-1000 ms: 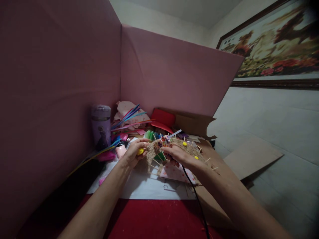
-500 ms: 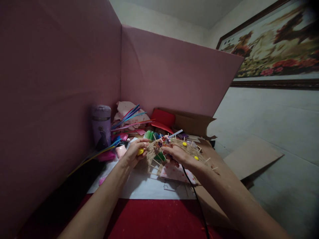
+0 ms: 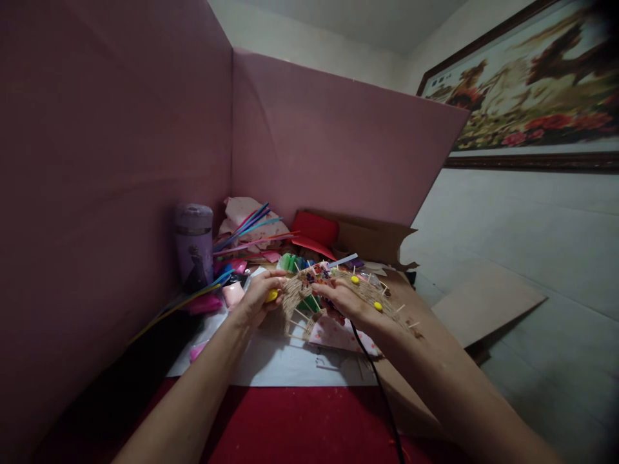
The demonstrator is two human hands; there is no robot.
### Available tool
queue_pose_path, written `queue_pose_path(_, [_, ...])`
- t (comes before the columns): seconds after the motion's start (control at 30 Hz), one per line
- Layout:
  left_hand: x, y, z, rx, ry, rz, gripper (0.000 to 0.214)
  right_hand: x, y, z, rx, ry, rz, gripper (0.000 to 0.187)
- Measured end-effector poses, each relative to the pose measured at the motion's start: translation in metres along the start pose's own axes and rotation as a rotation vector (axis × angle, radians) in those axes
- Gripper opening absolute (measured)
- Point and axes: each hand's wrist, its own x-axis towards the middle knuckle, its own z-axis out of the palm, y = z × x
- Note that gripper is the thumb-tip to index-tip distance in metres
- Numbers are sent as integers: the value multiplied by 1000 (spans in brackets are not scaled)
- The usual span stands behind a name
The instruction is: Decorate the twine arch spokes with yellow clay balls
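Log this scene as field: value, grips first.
left grip: holding left end of woven twine piece
right grip: over the piece's middle; exact hold hidden
black cord: runs down from right grip
yellow ovals: three visible
left side: purple tumbler, upright
underneath: white sheet on red surface

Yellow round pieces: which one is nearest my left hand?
The leftmost yellow piece, right at the left hand; the other two sit farther right on the woven twine.

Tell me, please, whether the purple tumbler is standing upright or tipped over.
Upright: the purple tumbler stands with its lid uppermost and its printed figure right way up.
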Motion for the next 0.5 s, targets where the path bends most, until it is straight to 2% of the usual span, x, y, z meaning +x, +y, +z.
queue_pose_path(0.13, [0,-2,1,21,12,10,37,-5,-1,0,43,34,-45,34])
queue_pose_path(0.3, [0,-3,2,108,46,25,35,-22,-6,-6,-51,131,-49,36])
queue_pose_path(0.4, [0,-2,6,174,86,57,33,-35,0,-18,-34,242,-54,37])
queue_pose_path(0.5, [-2,-1,9,250,189,106,31,-50,13,-39,9,363,-90,37])
